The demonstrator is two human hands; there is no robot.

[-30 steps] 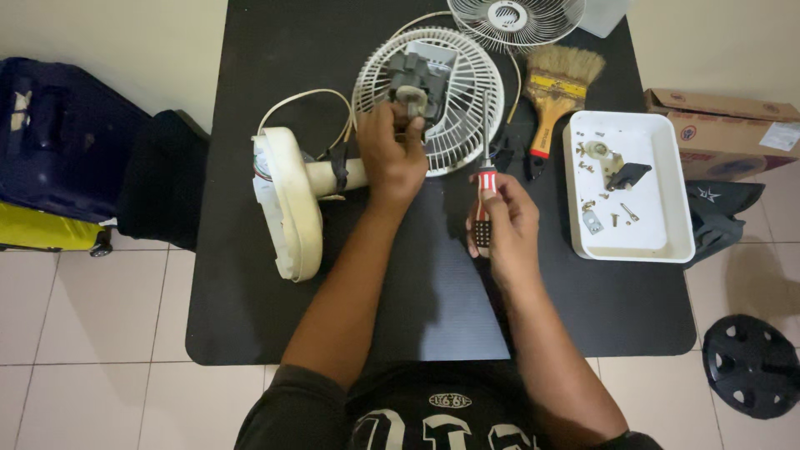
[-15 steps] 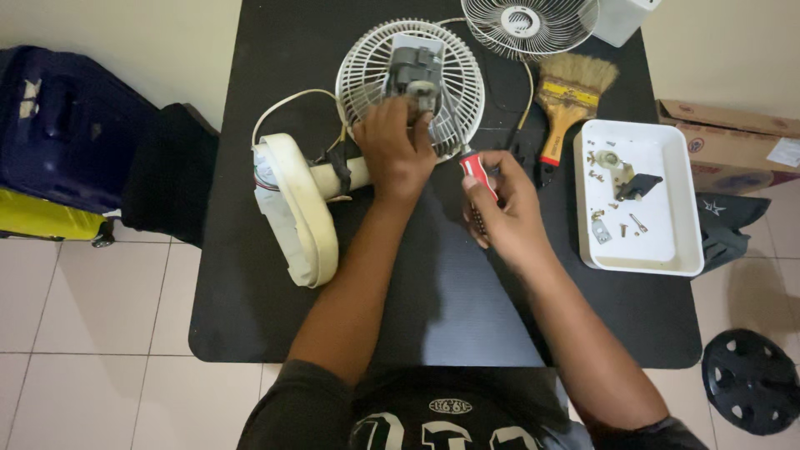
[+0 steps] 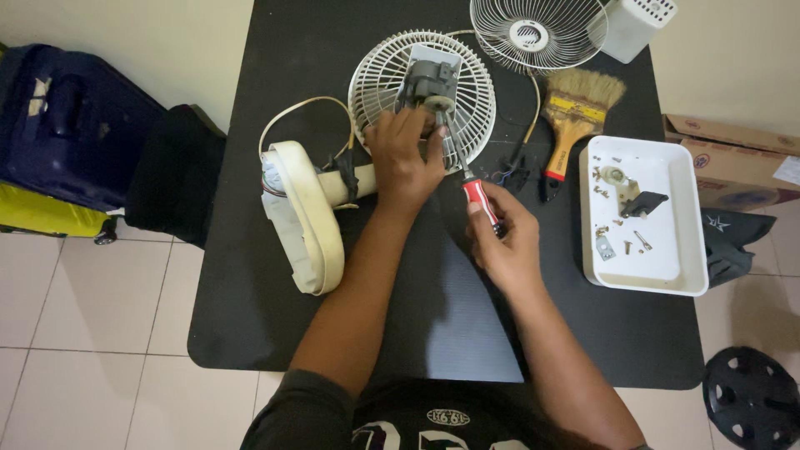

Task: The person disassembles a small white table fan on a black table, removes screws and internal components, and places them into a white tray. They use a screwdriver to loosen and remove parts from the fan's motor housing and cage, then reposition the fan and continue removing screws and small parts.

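A cream fan stand [image 3: 304, 208] lies on its side on the black table [image 3: 250, 275], its neck running to a grey motor [image 3: 429, 83] set in the white rear grille [image 3: 379, 79]. My left hand [image 3: 404, 158] grips the neck just below the motor. A red-handled screwdriver [image 3: 477, 193] is held in my right hand [image 3: 504, 237], its shaft slanting up so the tip meets the motor's underside.
A white tray [image 3: 667, 267] with screws and small parts sits at the right. A wooden brush [image 3: 575, 112], a second wire grille [image 3: 537, 33] and a white box [image 3: 633, 25] lie at the back. A dark suitcase [image 3: 71, 133] and cardboard boxes [image 3: 733, 158] flank the table.
My right hand has turned the screwdriver from upright to slanted, bringing its tip up to the motor. My left hand has stayed on the fan neck.
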